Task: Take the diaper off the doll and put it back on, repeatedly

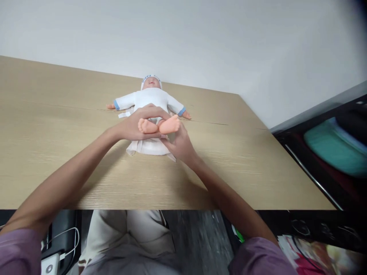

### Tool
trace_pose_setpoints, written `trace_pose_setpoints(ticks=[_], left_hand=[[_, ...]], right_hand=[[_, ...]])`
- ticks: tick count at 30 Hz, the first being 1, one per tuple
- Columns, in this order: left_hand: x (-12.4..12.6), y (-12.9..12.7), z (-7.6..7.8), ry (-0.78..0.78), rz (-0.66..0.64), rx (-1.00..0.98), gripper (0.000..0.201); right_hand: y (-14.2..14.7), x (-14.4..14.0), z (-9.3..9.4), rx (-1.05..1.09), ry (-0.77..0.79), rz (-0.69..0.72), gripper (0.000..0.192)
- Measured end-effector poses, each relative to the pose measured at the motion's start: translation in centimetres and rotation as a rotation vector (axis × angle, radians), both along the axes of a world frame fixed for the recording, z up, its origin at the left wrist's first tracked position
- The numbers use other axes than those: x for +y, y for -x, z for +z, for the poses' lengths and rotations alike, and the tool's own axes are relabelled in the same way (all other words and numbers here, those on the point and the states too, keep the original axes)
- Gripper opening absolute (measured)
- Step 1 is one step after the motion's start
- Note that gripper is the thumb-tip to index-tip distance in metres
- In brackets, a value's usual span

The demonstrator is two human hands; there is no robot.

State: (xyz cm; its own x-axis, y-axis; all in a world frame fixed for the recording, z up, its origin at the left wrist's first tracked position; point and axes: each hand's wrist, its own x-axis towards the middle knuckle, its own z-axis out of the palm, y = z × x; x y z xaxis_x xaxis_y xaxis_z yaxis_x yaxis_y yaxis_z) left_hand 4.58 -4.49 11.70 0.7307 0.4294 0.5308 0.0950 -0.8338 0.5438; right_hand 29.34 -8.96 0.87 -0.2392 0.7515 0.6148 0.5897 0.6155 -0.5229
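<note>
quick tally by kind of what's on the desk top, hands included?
Baby doll in white gown with blue cuffs and cap: 1
Bare hands gripping the doll's raised legs: 2, left hand and right hand
Light wood-grain desk: 1
Total: 4

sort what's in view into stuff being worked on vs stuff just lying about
In hand:
- baby doll lying face up on the table
- doll's feet, held up by the left hand
- white garment, at the right hand

Lying about:
- teal object at the right
- white cable below the table edge
</note>
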Motion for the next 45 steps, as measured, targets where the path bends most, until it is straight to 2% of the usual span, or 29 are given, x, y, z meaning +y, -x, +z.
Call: trace_pose_setpoints(ticks=[4, 7, 9, 12, 16, 18, 21, 26, 31, 33, 36, 39, 40, 43, 45], left_hand=[[-0.9, 1.5, -1.0, -0.061, 0.022, -0.011, 0.046], [-0.6, 4.4, -2.3, -0.195, 0.108, 0.075, 0.044], [0.0, 6.8, -3.4, -0.308, 0.106, 0.170, 0.038], [0.9, 10.0, -5.2, -0.372, -0.009, 0.314, 0.036], [1.3, 11.9, -7.2, -0.372, -0.041, 0.409, 0.061], [1.2, 12.0, -7.7, -0.371, -0.044, 0.434, 0.074], [0.9, 11.7, -7.8, -0.337, -0.026, 0.467, 0.077], [0.3, 11.1, -6.8, -0.227, 0.009, 0.532, 0.063], [-1.2, 9.7, -6.2, -0.202, 0.081, 0.524, 0.036], [-2.0, 8.9, -6.4, -0.218, 0.148, 0.523, 0.042], [-2.7, 7.8, -7.0, -0.267, 0.240, 0.537, 0.055], [-3.0, 7.1, -7.6, -0.317, 0.288, 0.555, 0.039], [-2.9, 7.0, -7.7, -0.333, 0.296, 0.554, 0.033], [-2.8, 6.7, -8.0, -0.338, 0.309, 0.493, 0.023], [-2.7, 6.6, -7.7, -0.277, 0.318, 0.422, 0.023]], right_hand=[[1.5, -1.0, 2.1, 0.062, -0.136, 0.053, 0.055], [-0.1, -1.4, 2.9, -0.031, -0.164, 0.163, 0.045], [-1.9, -1.6, 2.5, -0.114, -0.175, 0.208, 0.042], [-4.1, -1.5, 1.0, -0.236, -0.189, 0.218, 0.040], [-5.5, -1.2, -0.5, -0.336, -0.122, 0.232, 0.044], [-5.7, -1.1, -0.9, -0.361, -0.091, 0.228, 0.046], [-5.9, -1.0, -0.9, -0.384, -0.073, 0.226, 0.048], [-6.0, -0.9, 0.1, -0.414, 0.013, 0.237, 0.054], [-6.3, -0.8, 1.7, -0.301, 0.141, 0.318, 0.053], [-6.1, -1.3, 2.3, -0.272, 0.179, 0.329, 0.048], [-5.0, -2.9, 2.4, -0.338, 0.156, 0.254, 0.034], [-3.1, -4.5, 1.5, -0.457, 0.062, 0.123, 0.054], [-2.5, -4.9, 1.0, -0.480, 0.038, 0.082, 0.055], [-1.2, -5.3, -0.2, -0.499, 0.014, -0.018, 0.035], [-0.8, -5.0, -0.4, -0.482, 0.013, -0.058, 0.029]])
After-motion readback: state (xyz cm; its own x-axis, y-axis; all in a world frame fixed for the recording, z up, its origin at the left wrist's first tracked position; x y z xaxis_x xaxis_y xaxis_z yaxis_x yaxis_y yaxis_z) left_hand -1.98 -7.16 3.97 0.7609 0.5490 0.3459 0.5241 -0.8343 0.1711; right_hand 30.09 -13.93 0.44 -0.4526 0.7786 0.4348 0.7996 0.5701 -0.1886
